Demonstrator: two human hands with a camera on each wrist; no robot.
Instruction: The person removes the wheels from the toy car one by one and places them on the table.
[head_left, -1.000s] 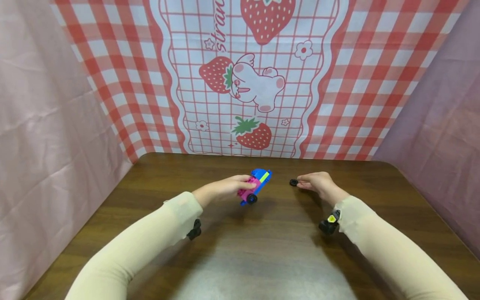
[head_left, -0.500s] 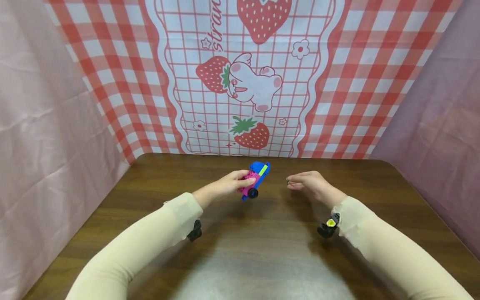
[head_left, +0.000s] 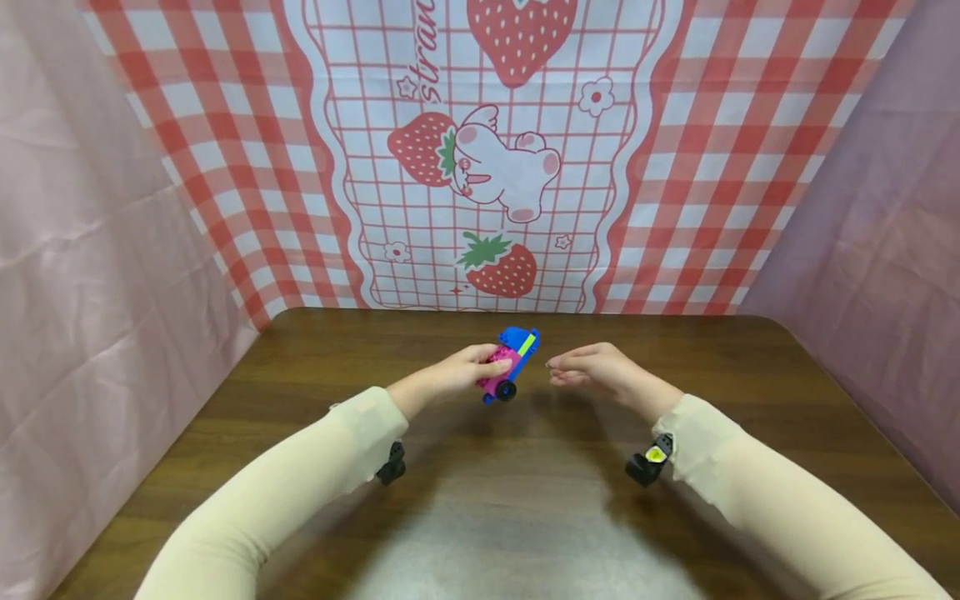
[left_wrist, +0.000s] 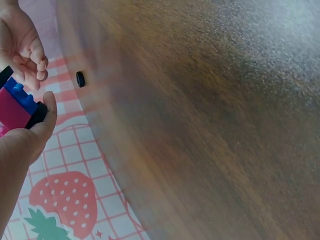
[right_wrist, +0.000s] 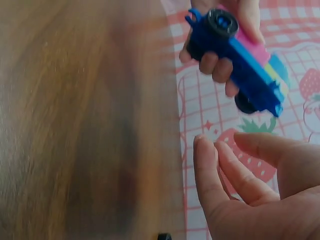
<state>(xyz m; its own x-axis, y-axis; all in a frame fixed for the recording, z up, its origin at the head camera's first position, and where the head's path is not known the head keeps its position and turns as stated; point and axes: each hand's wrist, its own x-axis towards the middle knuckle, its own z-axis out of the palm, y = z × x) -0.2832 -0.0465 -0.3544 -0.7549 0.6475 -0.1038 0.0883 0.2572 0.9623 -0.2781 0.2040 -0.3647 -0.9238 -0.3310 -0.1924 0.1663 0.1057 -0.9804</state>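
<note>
Pink-and-blue toy car (right_wrist: pixel 246 64) gripped in left hand (head_left: pixel 459 372), held above worktop (head_left: pixel 480 517). Right hand (head_left: pixel 602 372) near car, not touching, fingers loosely extended, thumb parted from them. Black wheel (left_wrist: pixel 80 79) near worktop edge.

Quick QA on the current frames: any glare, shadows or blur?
Head: pale glare on the table at bottom middle, soft shadows inward of the left sleeve and right sleeve; left wrist: bright glare in the upper right corner; right wrist: table edge blurred, toy car clearer.
</note>
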